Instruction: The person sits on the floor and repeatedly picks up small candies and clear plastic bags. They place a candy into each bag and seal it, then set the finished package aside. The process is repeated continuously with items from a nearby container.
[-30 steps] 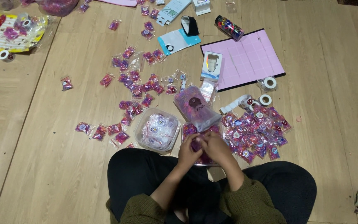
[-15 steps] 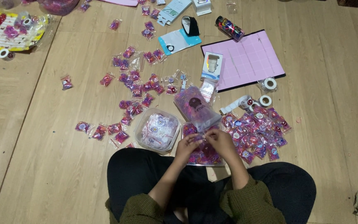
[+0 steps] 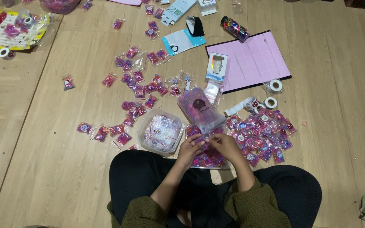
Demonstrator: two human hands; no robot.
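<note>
I am sitting cross-legged on the wooden floor [image 3: 55,169], and both my hands are meeting over the clear tray of tiny pink and purple pieces [image 3: 208,157] just in front of my knees. My left hand [image 3: 189,147] and my right hand [image 3: 222,145] are pinching a small packet [image 3: 203,138] between their fingertips, fingers pressed together rather than spread. Whether its mouth is open I cannot tell; it is too small here.

What I am worrying about is spilling. The packet is hanging right over the tray's far edge, so a slip of my fingertips could, I think, be sending little pieces onto the floor, where they would be getting lost among the scattered filled packets [image 3: 142,86]. The big soft bag of pieces [image 3: 199,109] is leaning just behind my fingers, touching the tray; a nudge from my knuckles might be tipping it over. The round tub of packets [image 3: 160,131] is sitting just beside my left wrist, and a careless elbow could be shoving it into the finished heap [image 3: 262,134] or mixing the piles.
</note>
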